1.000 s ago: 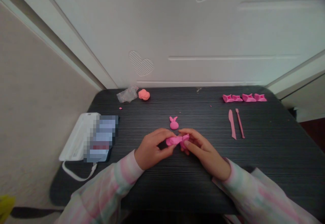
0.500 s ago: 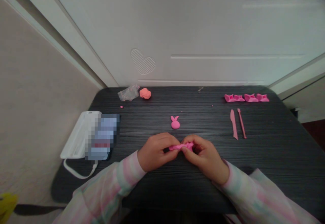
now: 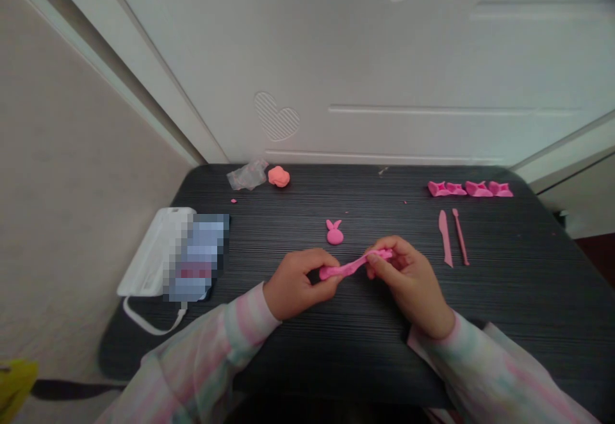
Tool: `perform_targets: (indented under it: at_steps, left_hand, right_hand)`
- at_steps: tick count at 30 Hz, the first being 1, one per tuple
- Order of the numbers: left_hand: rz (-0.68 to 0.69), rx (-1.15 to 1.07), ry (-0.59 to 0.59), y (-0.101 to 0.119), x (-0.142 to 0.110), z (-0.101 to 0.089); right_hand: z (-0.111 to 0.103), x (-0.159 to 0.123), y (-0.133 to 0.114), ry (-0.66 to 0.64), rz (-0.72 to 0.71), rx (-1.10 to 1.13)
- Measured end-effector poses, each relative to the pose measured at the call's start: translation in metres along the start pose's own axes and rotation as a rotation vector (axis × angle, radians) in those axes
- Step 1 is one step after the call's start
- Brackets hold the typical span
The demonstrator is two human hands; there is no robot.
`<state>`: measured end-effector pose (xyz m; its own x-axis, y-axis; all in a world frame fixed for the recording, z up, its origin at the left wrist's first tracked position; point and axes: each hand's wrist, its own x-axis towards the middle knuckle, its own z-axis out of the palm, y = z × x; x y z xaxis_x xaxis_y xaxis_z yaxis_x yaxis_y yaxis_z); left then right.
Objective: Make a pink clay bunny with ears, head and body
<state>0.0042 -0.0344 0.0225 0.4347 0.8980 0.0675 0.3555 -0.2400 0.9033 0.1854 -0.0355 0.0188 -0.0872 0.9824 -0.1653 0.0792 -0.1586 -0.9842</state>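
A strip of pink modelling clay [image 3: 354, 266] stretches between my two hands above the table. My left hand [image 3: 303, 281] pinches its left end between thumb and fingers. Its right end is gripped by my right hand [image 3: 408, 280], a little higher, with a bit of clay showing past the fingers. Just beyond the hands lies a small pink clay rabbit head [image 3: 335, 236] with two upright ears, touched by neither hand.
An orange clay lump [image 3: 278, 177] and a clear plastic wrapper [image 3: 248, 175] lie at the back left. A white power bank [image 3: 151, 257] and a phone [image 3: 196, 257] joined to a cable lie left. Pink moulds [image 3: 471, 189], a pink plastic knife [image 3: 446, 238] and a thin tool [image 3: 460, 237] lie right.
My right hand has moved right and slightly away from me, apart from the left. The clay between them has drawn out into a longer, thinner strip. The view has shifted slightly.
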Motion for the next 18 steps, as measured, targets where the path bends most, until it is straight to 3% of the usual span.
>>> perform_targets:
  at_steps: [4, 7, 9, 18]
  left_hand:
    - [-0.194, -0.285, -0.011, 0.0, 0.001, 0.003]
    - [-0.261, -0.513, -0.043, -0.001, 0.002, 0.007]
    - [-0.29, -0.552, -0.052, -0.001, 0.002, 0.008]
    - [-0.309, -0.595, -0.071, 0.001, 0.001, 0.009]
  right_hand:
    - [-0.002, 0.003, 0.005, -0.111, -0.018, 0.059]
    - [-0.002, 0.0, 0.003, -0.248, -0.06, -0.11]
    - [-0.001, -0.003, 0.0, -0.311, -0.101, -0.188]
    - [0.004, -0.005, -0.008, -0.279, -0.13, -0.42]
